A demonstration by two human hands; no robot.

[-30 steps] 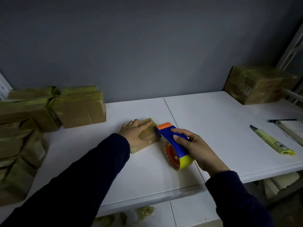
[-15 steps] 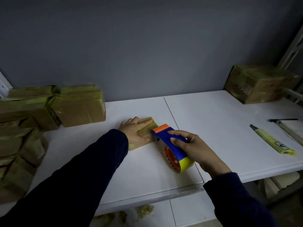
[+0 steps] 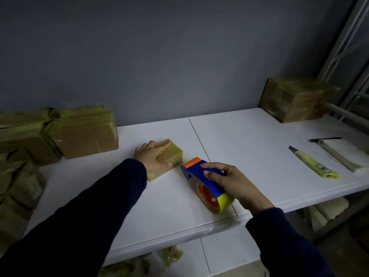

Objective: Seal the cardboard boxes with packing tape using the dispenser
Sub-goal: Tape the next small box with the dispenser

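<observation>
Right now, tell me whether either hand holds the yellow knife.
No, the knife lies on the table; the right hand grips the tape dispenser and the left hand rests on a box.

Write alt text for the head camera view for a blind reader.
A left hand rests flat on a small taped cardboard box on a white table while the right hand grips a blue tape dispenser just beside it. More taped boxes sit at far left and back right; a yellow utility knife lies at right.

White shelf [image 3: 249,148] — small box [image 3: 172,154], taped boxes [image 3: 85,134], knife [image 3: 311,163]
</observation>
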